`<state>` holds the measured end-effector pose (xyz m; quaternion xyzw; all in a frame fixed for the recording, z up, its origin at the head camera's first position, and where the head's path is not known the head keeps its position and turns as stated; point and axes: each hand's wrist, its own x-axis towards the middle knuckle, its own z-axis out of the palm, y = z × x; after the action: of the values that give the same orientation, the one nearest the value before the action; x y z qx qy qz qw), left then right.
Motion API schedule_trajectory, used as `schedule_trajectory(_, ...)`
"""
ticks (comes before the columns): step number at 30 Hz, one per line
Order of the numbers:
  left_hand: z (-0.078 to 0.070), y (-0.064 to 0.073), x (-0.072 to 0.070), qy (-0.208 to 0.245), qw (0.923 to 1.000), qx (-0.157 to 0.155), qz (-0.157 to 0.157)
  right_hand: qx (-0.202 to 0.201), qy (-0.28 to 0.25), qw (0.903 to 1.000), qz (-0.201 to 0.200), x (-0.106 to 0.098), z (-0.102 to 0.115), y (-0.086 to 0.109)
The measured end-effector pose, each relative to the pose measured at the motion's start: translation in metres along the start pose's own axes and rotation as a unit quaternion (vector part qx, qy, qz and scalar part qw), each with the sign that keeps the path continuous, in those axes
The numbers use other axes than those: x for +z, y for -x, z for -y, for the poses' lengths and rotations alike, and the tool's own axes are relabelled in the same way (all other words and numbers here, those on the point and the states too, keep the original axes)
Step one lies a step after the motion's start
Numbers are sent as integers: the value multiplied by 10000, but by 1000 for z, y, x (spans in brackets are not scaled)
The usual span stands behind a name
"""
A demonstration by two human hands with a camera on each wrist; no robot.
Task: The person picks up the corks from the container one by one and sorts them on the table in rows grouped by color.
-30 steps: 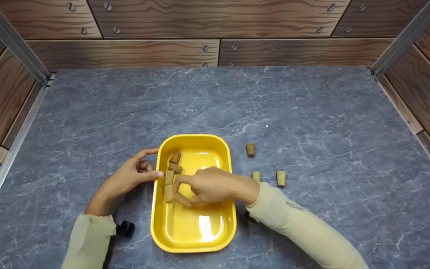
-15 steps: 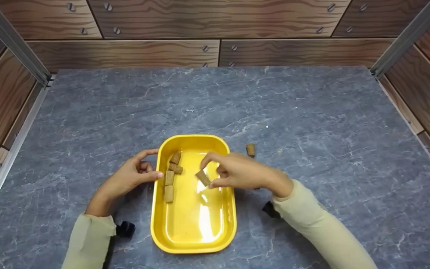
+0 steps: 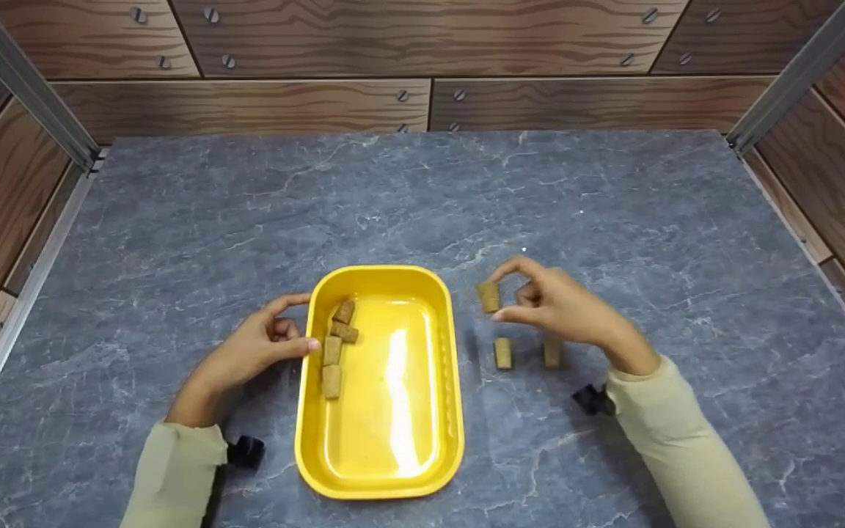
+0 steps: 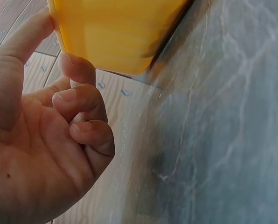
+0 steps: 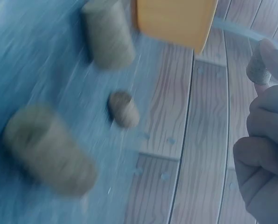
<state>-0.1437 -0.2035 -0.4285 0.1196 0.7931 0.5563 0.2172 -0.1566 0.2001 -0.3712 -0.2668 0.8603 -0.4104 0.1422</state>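
Left hand (image 3: 252, 341) grips the tray (image 3: 360, 447); right of it, right hand (image 3: 568, 304) pinches a cork (image 5: 257, 69) — likely placing, needing gentle lowering.

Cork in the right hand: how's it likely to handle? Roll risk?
The cork looks grainy and matte, so probably not slippery. Only a pinch by the right hand supports it, so it's likely light. Round and tapered, it may roll in a curve if nudged.
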Motion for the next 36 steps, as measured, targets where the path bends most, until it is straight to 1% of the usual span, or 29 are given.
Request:
schedule_trajectory(3, 0, 0, 0, 12, 10000, 4, 0, 282, 127, 9992, -252, -6, -8, 7)
schedule_trajectory(6, 0, 0, 0, 62, 10000, 1, 18, 622, 148, 9969, -448, -12, -17, 11)
schedule_trajectory(8, 0, 1, 0, 84, 10000, -8, 31, 777, 138, 9954, -551, -16, -23, 13)
schedule_trajectory(14, 1, 1, 0, 53, 10000, -3, 34, 1107, 223, 9903, -811, -23, -34, 17)
schedule_trajectory(18, 0, 1, 0, 18, 10000, 24, 21, 1482, 446, 9838, -907, -24, -41, 16)
schedule_trajectory(21, 0, 0, 0, 20, 10000, 23, 25, 1733, 724, 9782, -883, -24, -47, 16)
schedule_trajectory(23, 0, 0, 0, 39, 10000, 33, 36, 1814, 879, 9757, -860, -23, -51, 16)
schedule_trajectory(28, 1, 0, 0, 86, 9999, 105, 57, 1839, 1181, 9730, -741, -22, -60, 15)
schedule_trajectory(32, 1, 0, 0, 106, 9999, 121, 63, 1901, 1428, 9693, -617, -21, -63, 12)
schedule_trajectory(36, 1, -1, 0, 123, 9998, 142, 67, 2027, 1778, 9615, -525, -20, -63, 8)
